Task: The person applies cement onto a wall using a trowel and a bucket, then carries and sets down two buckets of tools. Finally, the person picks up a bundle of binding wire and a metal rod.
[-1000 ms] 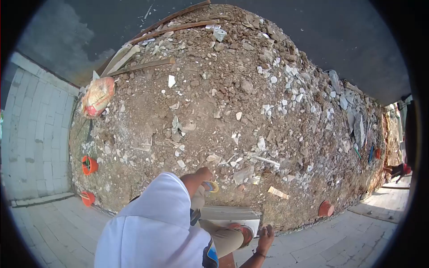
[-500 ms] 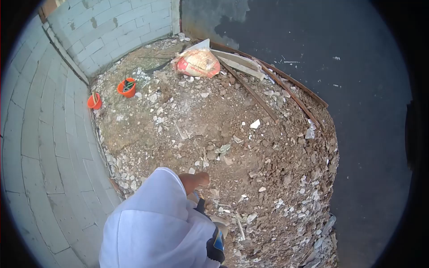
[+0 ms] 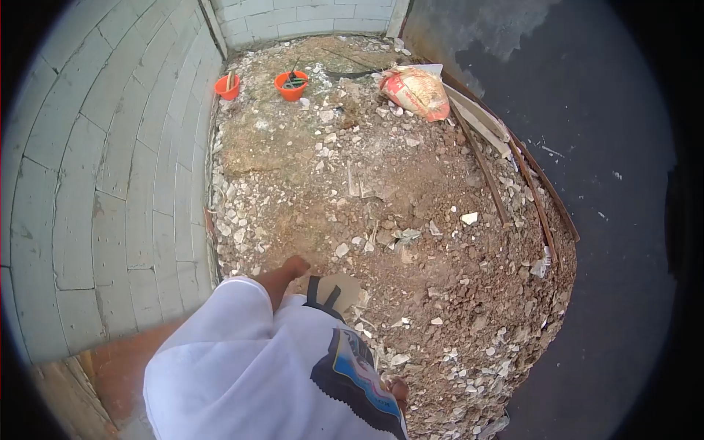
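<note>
My left hand [image 3: 297,265] hangs low over the rubble in front of my white shirt [image 3: 242,352]. It looks rounded, but its fingers cannot be made out from above. Just right of it, a tan piece with black straps [image 3: 337,292] shows past the shirt hem; I cannot tell what it is. My right hand [image 3: 398,390] is partly hidden at the edge of the shirt's printed panel [image 3: 359,374], with its fingers out of sight. Nothing can be seen held in either hand.
Broken stones and soil [image 3: 433,286] cover the uneven mound. Two orange buckets [image 3: 291,92] with things inside stand near the block wall [image 3: 132,191]. A red-and-cream sack [image 3: 416,92] lies beside long boards [image 3: 532,191]. Dark ground [image 3: 623,293] borders the mound's right edge.
The view has swung left and tilted down, so buckets, sack and boards sit farther right and higher. My left hand appears farther left and slightly higher. Part of my right hand has come into view.
</note>
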The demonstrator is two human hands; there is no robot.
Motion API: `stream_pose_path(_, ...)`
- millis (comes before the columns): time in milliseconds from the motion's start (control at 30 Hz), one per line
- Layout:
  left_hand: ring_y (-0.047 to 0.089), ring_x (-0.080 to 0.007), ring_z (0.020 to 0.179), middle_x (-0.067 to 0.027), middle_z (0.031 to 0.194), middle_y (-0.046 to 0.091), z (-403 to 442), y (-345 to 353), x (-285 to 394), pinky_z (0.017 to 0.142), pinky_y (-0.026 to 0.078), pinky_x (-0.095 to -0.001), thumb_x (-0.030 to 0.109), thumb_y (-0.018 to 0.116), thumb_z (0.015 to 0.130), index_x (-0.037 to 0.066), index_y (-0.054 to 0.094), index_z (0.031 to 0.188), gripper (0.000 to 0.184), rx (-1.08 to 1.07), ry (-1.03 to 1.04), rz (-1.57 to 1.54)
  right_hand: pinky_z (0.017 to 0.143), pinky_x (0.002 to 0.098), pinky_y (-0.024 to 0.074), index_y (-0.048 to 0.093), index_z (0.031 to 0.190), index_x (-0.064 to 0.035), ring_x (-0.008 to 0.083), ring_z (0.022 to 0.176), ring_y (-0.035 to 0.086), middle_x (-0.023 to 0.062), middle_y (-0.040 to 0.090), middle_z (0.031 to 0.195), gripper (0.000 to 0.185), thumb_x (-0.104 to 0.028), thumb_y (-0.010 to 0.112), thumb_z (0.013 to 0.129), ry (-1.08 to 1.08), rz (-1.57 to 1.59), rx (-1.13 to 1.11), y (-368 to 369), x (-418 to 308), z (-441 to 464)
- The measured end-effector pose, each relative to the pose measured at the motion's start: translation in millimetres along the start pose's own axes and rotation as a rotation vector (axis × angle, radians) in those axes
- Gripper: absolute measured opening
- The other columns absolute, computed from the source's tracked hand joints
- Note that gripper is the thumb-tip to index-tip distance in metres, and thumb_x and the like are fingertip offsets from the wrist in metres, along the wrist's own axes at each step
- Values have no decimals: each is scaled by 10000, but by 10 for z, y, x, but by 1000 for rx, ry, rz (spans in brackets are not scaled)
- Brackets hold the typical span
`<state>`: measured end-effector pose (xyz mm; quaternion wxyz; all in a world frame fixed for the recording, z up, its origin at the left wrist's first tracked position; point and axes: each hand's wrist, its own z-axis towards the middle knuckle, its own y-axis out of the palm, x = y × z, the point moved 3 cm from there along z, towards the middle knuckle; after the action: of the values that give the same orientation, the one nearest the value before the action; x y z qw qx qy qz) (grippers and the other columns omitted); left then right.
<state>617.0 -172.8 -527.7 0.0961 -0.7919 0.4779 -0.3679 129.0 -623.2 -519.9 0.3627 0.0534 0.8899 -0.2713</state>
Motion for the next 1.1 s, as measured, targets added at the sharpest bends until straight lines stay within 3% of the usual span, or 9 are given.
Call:
stream_pose_path(167,725,-341,767,-244,988,706,-488,-212,-1346,684,600,-446,267,479,950,-38,706,1005,385,-62,-334,72,624,413,523,686,1105,-89,180,822,668,60,677,842,263,-188,637,866,168,-212,-423,535,-1277,234)
stream_pose_path(233,720,-335,740,-235,965,707,-583,-260,-1679,606,588,-468,288,536,935,-25,691,1062,372,179,-525,-330,704,416,535,692,1096,-73,230,838,671,111,687,893,283,-229,638,867,-683,-820,-466,977,-1625,878)
stream_pose_path(333,699,-337,680,-222,924,702,-619,-377,-1887,529,562,-478,315,590,919,-3,681,1100,378,334,-758,-808,760,389,525,710,993,-56,264,845,654,153,696,935,216,-199,587,888,-477,-357,-589,1580,-2801,1634)
stream_pose_path(367,691,-340,672,-214,903,696,-533,-419,-1957,517,553,-477,318,600,912,10,679,1109,374,356,-778,-898,729,359,533,708,995,-46,235,824,654,130,692,922,202,-172,589,890,96,-145,-437,1781,-3168,1930)
stream_pose_path(433,684,-357,691,-200,908,678,-288,-601,-1979,515,542,-489,300,610,905,41,665,1153,363,425,-793,-1047,667,360,557,617,1152,-47,207,903,682,68,671,1049,277,-212,617,929,-542,-418,-578,2062,-3394,3066)
stream_pose_path(467,684,-357,691,-200,908,678,-112,-883,-2000,515,542,-489,300,610,905,41,665,1153,363,441,-802,-1052,638,331,551,622,1122,-59,199,866,687,62,667,1016,226,-193,599,941,43,-134,-433,2253,-4486,2773)
stream_pose_path(633,650,-384,983,-185,1160,629,535,-2290,-2189,739,562,-482,264,610,903,74,503,1387,531,590,-632,-1208,675,348,553,666,991,-83,151,840,654,27,664,969,130,-167,640,895,-361,-305,-443,2867,-6030,3830)
stream_pose_path(800,665,-256,951,-110,1180,593,950,-4330,-2104,743,576,-425,242,534,944,135,459,1417,491,628,-420,-1341,647,348,550,627,1024,-105,177,806,651,43,649,938,151,-217,606,926,10,134,-536,3383,-6765,3730)
stream_pose_path(1100,643,-277,934,-95,1167,592,2126,-5465,-2088,772,550,-429,263,529,961,139,508,1381,438,487,-524,-1386,590,405,594,646,1093,-41,258,733,713,135,683,854,275,-245,649,909,100,-736,-686,4562,-7332,4297)
